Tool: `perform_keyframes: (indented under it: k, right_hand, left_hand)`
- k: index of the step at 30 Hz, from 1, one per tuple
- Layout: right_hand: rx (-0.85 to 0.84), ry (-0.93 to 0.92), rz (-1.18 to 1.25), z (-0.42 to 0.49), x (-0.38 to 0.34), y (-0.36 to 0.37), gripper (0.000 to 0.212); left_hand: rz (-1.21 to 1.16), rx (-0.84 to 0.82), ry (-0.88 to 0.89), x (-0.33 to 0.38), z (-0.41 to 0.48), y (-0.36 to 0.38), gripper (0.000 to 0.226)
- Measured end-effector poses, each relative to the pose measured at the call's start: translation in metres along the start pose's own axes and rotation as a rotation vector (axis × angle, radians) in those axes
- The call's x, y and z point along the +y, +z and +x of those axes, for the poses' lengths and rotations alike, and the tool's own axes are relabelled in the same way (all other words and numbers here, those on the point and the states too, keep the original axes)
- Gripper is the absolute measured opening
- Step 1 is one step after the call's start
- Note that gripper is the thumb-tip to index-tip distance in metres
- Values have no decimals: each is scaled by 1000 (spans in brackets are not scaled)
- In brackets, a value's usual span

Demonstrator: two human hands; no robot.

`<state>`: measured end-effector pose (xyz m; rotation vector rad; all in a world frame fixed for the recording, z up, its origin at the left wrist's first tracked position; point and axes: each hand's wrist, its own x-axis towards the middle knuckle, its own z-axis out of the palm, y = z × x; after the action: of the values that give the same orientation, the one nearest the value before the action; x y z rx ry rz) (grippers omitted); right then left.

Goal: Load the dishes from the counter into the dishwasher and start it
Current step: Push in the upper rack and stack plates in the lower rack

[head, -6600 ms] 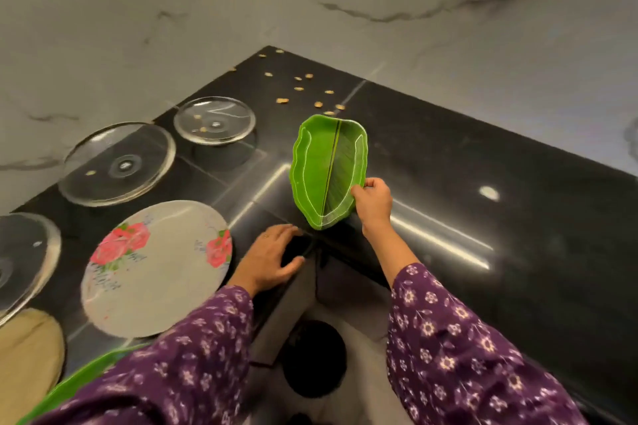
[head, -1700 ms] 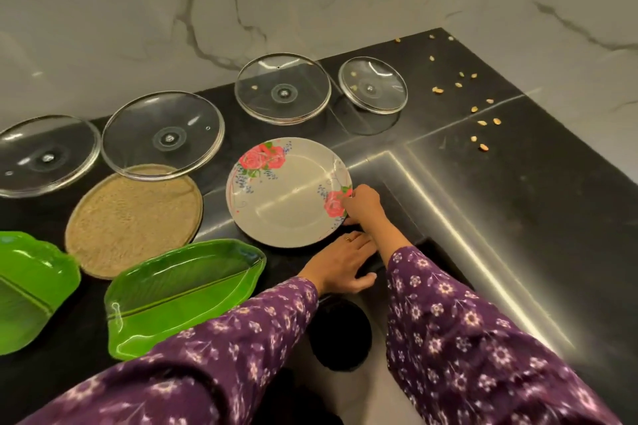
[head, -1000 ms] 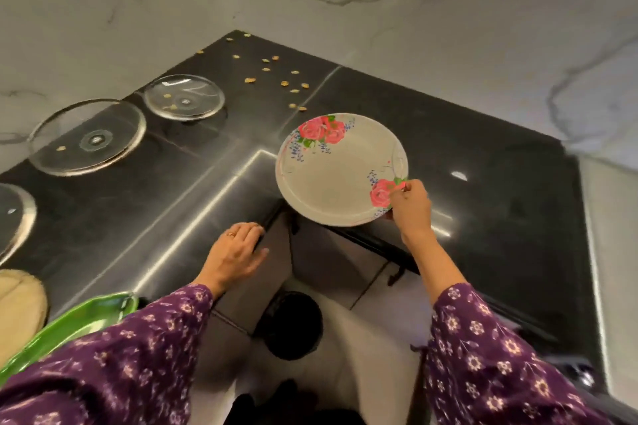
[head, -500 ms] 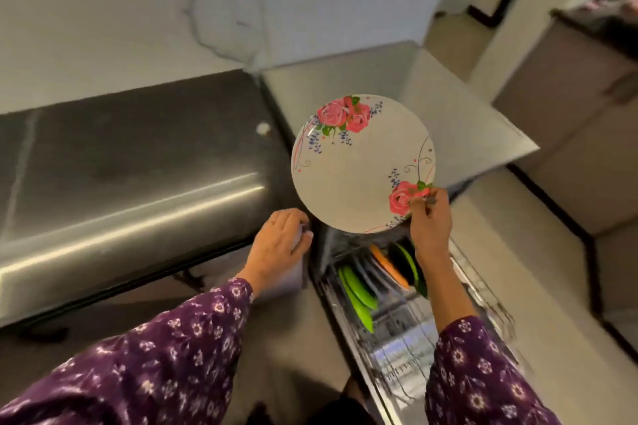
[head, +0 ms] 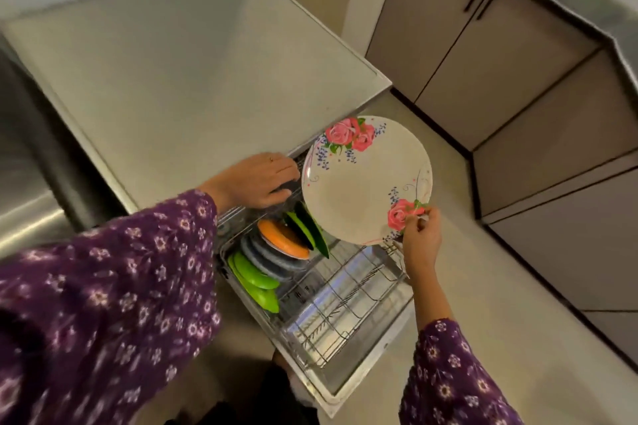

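Above right grip (head: 420, 237), floral plate (head: 359, 186).

Free over the bare outer rows of the wire rack (head: 345, 307); blocked at the inner end by upright green plates (head: 253, 278), grey plates (head: 272, 260), an orange plate (head: 281, 238); overhung by the floral plate (head: 359, 190).
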<state>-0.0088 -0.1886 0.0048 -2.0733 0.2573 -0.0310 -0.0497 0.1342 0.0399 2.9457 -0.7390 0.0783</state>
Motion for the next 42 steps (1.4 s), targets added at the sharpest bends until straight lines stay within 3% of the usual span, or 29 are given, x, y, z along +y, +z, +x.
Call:
perform_keyframes:
  k: [5, 12, 17, 21, 24, 42]
  right_hand:
    - [-31, -36, -98, 43, 47, 22, 10]
    - [-236, -46, -423, 97, 96, 88, 3]
    - [-394, -204, -669, 126, 111, 143, 6]
    - [-501, -307, -763, 138, 124, 179, 14]
    - [-561, -310, -817, 144, 130, 200, 15]
    - [-647, -201, -794, 137, 186, 238, 19]
  left_hand:
    - [-90, -49, 48, -32, 46, 9, 35]
    - [-212, -217, 372, -44, 67, 16, 27]
    - [-275, -175, 299, -50, 68, 20, 26]
    - [-277, 60, 51, -55, 64, 24, 20]
    - [-258, 143, -68, -57, 63, 28, 22]
    - [-333, 135, -120, -59, 64, 31, 27]
